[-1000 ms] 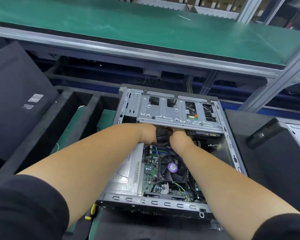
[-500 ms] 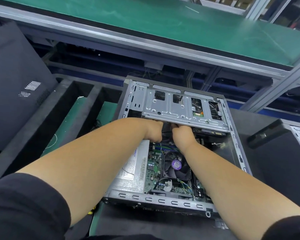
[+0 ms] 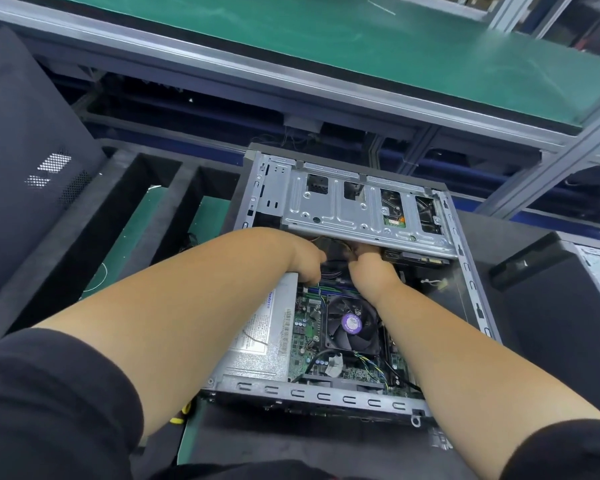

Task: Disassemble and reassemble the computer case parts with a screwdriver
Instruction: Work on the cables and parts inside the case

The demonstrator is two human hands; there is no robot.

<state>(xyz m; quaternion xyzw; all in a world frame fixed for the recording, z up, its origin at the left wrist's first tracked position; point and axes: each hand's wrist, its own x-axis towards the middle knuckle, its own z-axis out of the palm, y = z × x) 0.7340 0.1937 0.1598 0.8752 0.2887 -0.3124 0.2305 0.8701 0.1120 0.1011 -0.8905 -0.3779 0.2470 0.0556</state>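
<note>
both hands under drive cage

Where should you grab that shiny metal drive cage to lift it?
Grip the drive cage by its long near edge, coming from the front, probably one hand toward each end. That edge is straight, bare and stands clear above the fan; the far edge sits against the case wall. Both hands already reach under it.

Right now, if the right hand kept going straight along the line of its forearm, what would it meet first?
Probably the cables bunched under the silver drive cage. The right hand points up and away beneath the cage's near edge, its fingers already hidden there, so depth is uncertain.
</note>
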